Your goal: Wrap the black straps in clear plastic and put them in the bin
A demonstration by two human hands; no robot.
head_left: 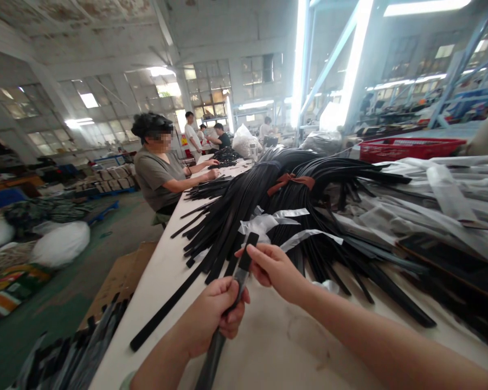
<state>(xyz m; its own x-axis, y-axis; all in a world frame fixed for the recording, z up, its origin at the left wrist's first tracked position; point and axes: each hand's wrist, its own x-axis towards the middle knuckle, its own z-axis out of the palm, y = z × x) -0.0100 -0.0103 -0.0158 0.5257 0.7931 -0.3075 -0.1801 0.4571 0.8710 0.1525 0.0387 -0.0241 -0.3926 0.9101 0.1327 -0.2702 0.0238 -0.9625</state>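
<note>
A black strap [250,242] slants up from the bottom edge between my hands, with what looks like a clear plastic sleeve [241,275] around its length below the bare tip. My left hand [217,311] is wrapped round the sleeved part. Close to the tip, my right hand [274,268] pinches the strap's edge or the sleeve's mouth; which one I cannot tell. Just beyond lie loose clear plastic sleeves [264,222] on a large heap of black straps [244,200], part of it bound with a brown tie [290,182]. One strap [166,306] sticks out to the left.
The pale table [276,352] runs away from me. A co-worker [156,168] stands along its left edge. Many plastic sleeves [439,189] pile up at right, before a red crate [410,149]. Sleeved straps [77,346] stand below the table at left, beside cardboard [117,279].
</note>
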